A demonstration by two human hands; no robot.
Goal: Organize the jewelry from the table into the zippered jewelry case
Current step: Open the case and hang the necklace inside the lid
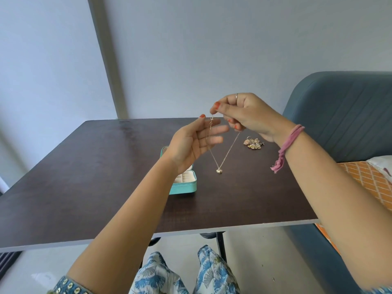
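- right hand (246, 115) pinches the thin gold chain necklace (224, 154) by its clasp end; heart pendant dangles above the dark wooden table (106, 166)
- left hand (195, 141), fingers straight and relaxed, beside the chain, above the open turquoise zippered jewelry case (184, 186)
- gold earring cluster (253, 143) right of the case

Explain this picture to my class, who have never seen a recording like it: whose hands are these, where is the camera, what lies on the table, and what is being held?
No machine here: a person wears the camera on their head, so it looks forward and down at their own arms. The right hand pinches a thin necklace by its chain, its pendant dangling above the dark table. The left hand is open beside the chain. On the table stand an open turquoise jewelry case and a small heap of earrings.
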